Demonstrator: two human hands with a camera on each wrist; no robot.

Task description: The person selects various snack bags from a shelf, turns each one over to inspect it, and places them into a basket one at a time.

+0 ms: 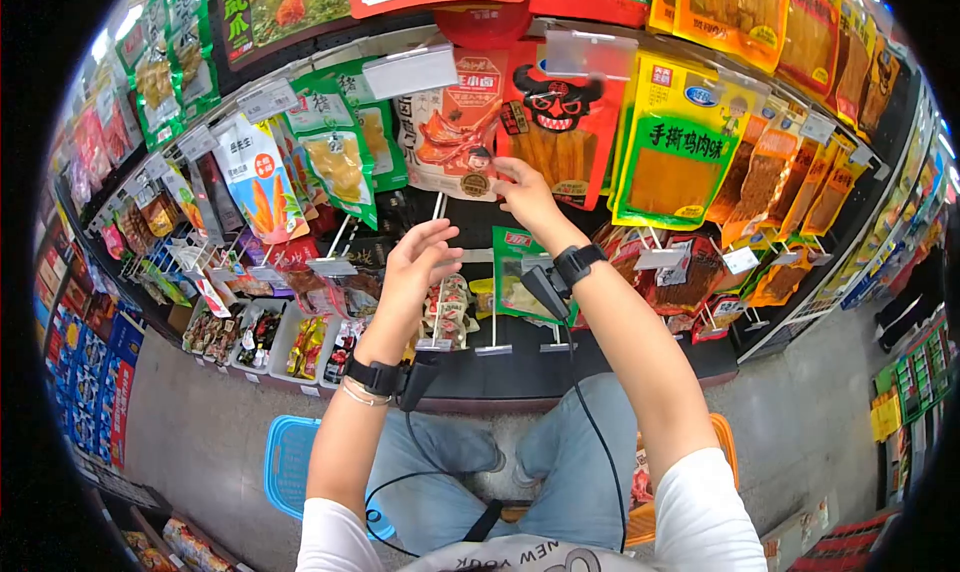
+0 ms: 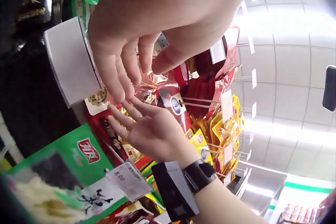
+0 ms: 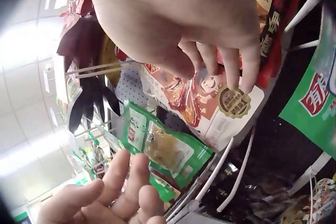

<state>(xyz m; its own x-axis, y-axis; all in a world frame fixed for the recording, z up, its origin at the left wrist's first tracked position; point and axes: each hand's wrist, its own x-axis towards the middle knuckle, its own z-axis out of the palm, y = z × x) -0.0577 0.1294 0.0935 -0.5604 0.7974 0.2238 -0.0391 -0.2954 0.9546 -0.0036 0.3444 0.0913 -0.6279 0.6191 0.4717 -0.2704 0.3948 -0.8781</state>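
A pale pink snack bag (image 1: 448, 132) with a picture of glazed meat hangs on the rack in front of me. At its lower right edge is my right hand (image 1: 527, 200), fingers slightly bent. In the right wrist view those fingertips (image 3: 247, 79) lie right at the bag's round gold seal. My left hand (image 1: 415, 262) is lower and to the left, holding nothing, its fingers loosely spread. Beside the pink bag on the right hangs a red bag (image 1: 555, 112) with a black horned face. Green bags (image 1: 335, 157) hang on its left.
Below my right hand hangs another green bag (image 1: 512, 282). Yellow and green bags (image 1: 675, 162) fill the rack to the right. Bins (image 1: 285, 342) of small packets stand low on the left. A blue basket (image 1: 287, 467) and an orange basket (image 1: 725, 442) are on the floor beside my legs.
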